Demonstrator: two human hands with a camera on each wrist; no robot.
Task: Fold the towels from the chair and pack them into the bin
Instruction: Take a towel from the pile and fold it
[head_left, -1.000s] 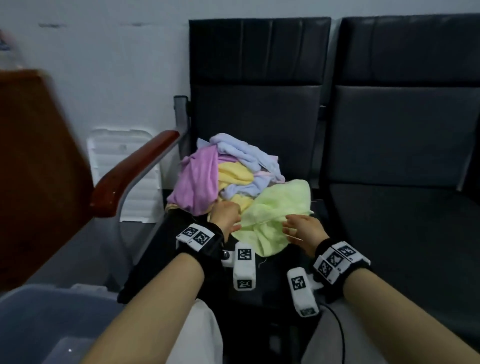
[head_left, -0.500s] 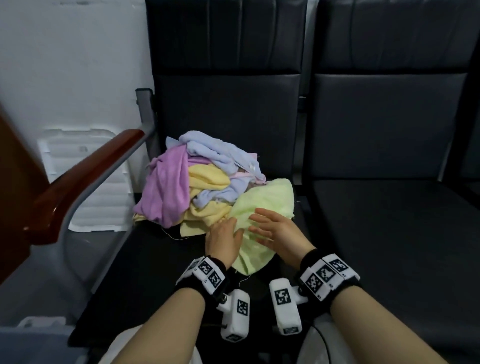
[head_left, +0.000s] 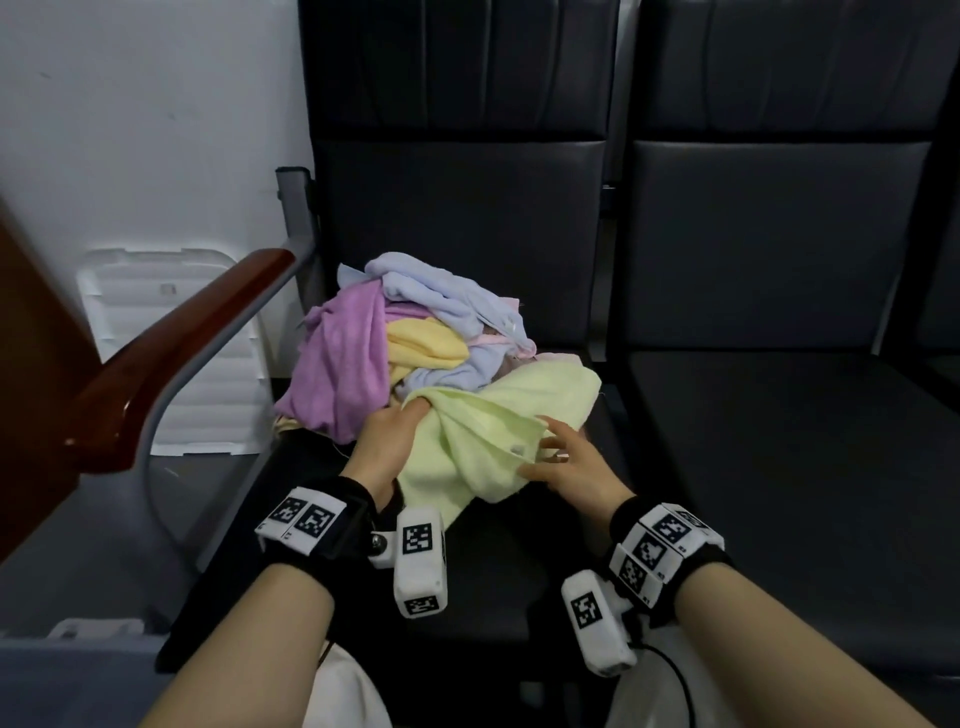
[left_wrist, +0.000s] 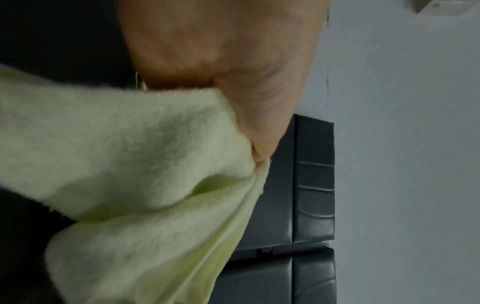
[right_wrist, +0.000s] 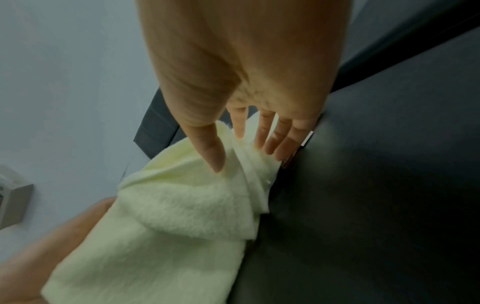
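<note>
1. Dark padded chairs (head_left: 457, 249) stand in a row against a pale wall; the left seat carries a pile of towels (head_left: 410, 332), purple, yellow and pale blue, beside a wooden armrest (head_left: 171, 358).
2. At the front of the pile lies the green towel (head_left: 483, 431), partly pulled toward the person.
3. Left hand (head_left: 384, 441) pinches a bunched edge of this towel; right hand (head_left: 571, 467) lies with straight, spread fingers on its other side, not gripping.
4. I judge the step is separating one towel before folding. The next move needs the right hand to find a corner, then both hands to lift and spread the cloth.
5. Only a bluish corner (head_left: 52, 670) at the lower left of the head view may be the bin.
6. Left wrist view shows the thumb tight on the fold; right wrist view shows fingers (right_wrist: 267, 131) flat on the towel's hem, which the head view leaves unclear.
</note>
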